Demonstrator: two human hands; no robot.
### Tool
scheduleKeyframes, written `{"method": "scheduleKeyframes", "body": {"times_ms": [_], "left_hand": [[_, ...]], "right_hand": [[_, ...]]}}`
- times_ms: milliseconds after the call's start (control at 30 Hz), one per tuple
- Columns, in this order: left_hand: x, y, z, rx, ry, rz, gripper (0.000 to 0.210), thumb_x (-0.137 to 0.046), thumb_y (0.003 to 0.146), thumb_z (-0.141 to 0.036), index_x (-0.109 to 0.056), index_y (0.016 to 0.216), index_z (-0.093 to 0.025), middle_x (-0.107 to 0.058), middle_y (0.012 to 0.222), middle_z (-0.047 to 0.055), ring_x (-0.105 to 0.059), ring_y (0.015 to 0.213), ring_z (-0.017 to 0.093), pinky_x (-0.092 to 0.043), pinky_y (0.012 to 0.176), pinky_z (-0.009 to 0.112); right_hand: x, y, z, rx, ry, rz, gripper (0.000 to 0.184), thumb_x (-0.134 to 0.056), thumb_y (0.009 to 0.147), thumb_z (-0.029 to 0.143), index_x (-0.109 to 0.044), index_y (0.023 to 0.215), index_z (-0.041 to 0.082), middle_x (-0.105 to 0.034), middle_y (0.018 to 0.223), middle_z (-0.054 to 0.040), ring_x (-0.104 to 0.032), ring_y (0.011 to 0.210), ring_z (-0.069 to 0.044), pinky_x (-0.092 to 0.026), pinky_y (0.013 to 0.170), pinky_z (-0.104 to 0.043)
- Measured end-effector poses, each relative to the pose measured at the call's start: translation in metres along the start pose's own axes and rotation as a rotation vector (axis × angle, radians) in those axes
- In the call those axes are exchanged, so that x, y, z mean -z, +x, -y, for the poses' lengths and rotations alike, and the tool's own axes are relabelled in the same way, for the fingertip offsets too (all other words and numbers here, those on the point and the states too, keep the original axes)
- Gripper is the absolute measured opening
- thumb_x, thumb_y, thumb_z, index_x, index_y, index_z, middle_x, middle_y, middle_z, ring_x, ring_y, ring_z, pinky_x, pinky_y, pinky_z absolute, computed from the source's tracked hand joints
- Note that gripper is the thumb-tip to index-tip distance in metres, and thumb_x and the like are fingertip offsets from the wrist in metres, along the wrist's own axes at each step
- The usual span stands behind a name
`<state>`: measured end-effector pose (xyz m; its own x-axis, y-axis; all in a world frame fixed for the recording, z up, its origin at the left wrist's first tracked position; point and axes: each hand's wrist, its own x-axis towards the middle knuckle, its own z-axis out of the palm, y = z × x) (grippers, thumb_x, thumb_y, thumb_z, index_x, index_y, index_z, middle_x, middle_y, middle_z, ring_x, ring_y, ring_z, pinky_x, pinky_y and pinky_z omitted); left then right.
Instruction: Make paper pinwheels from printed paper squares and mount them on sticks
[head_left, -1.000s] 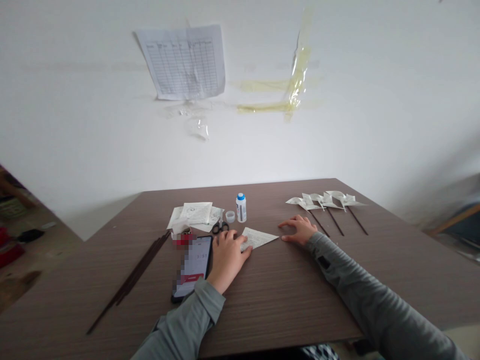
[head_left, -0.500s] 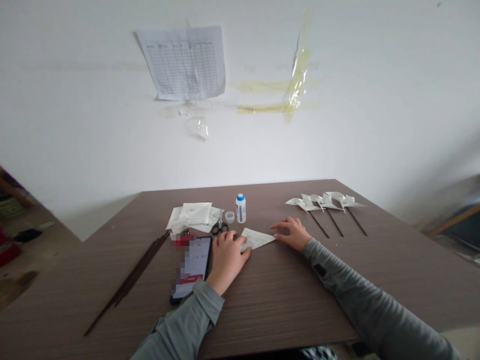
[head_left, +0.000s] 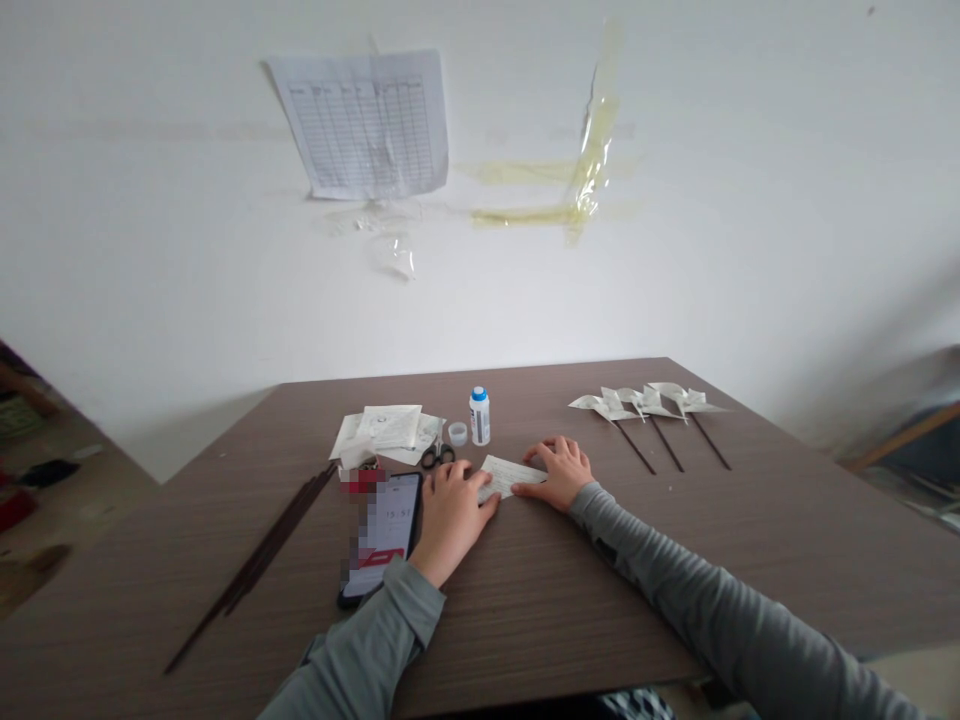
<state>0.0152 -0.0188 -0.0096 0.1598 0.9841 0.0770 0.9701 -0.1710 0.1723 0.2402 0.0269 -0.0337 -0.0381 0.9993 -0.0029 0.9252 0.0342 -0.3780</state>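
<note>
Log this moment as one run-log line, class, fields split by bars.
left hand: on paper, left end | right hand: at its right end | beyond: white bottle upright, scissors | right: three pinwheels

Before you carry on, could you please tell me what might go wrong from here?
The paper might crease or slip, with the left hand on one end and the right hand at the other. The upright white bottle stands just beyond and could be knocked over. The phone lies close beside the left hand, so a sideways move might nudge it.
</note>
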Motion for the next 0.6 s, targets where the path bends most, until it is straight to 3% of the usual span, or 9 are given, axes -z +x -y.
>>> {"method": "scheduleKeyframes", "body": {"times_ms": [233,600], "left_hand": [[-0.005,0.001,0.003,-0.001,-0.019,-0.045,0.032,-0.089,0.12,-0.037,-0.1,0.15,-0.036,-0.087,0.172,0.013,-0.074,0.167,0.043,-0.059,0.141,0.059],[-0.009,0.002,0.006,-0.003,-0.024,-0.036,0.032,-0.088,0.121,-0.035,-0.1,0.151,-0.034,-0.086,0.174,0.014,-0.073,0.17,0.046,-0.058,0.145,0.064]], "right_hand": [[0.017,0.011,-0.016,-0.084,0.002,0.075,0.065,-0.105,0.104,0.057,-0.091,0.165,0.041,-0.067,0.187,-0.0148,-0.044,0.188,-0.053,-0.046,0.148,-0.071],[0.02,0.026,-0.055,-0.095,-0.031,0.053,0.067,-0.108,0.097,0.058,-0.094,0.161,0.044,-0.07,0.184,-0.0146,-0.05,0.181,-0.059,-0.056,0.14,-0.075]]}}
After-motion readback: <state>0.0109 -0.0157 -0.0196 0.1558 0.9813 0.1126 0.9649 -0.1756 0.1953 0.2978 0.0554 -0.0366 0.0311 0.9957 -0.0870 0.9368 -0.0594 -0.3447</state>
